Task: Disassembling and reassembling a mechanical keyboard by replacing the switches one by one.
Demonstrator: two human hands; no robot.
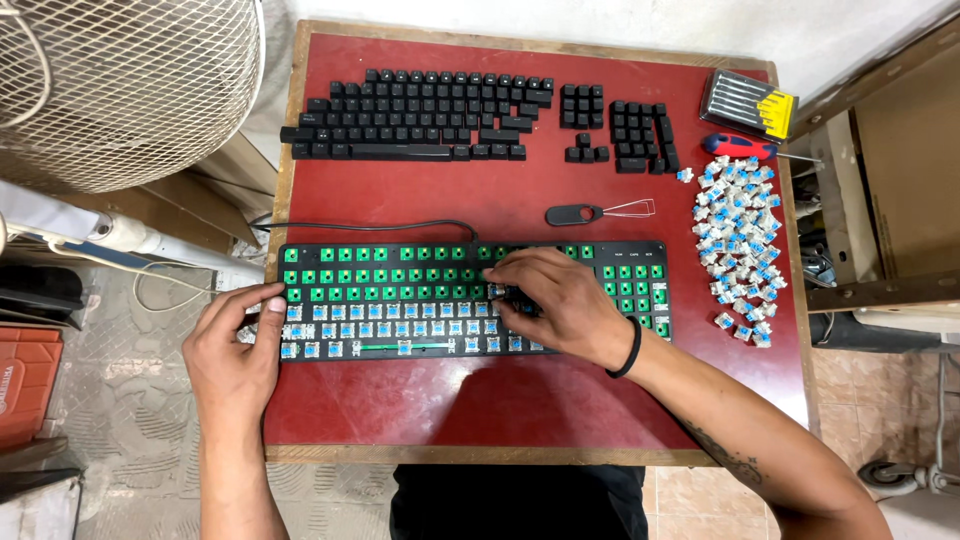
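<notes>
Left hand (235, 350) curled, fingers pressed against the left end of the stripped black keyboard frame (470, 300), which lies at table centre, green sockets in far rows, blue-topped switches in near rows. Right hand (555, 300) arched over the frame's middle, fingertips bunched down on a switch (497, 291), apparently pinching it; grip partly hidden. Red table (500, 400): glossy black keycaps (420, 115) laid out far, loose blue switches (740, 250) heaped right.

Bare red table (500, 400) open below keyboard frame (620, 262), narrow clear strip above it, cable (370, 228), keycap puller (598, 213), loose switches (740, 250) crowding its right
</notes>
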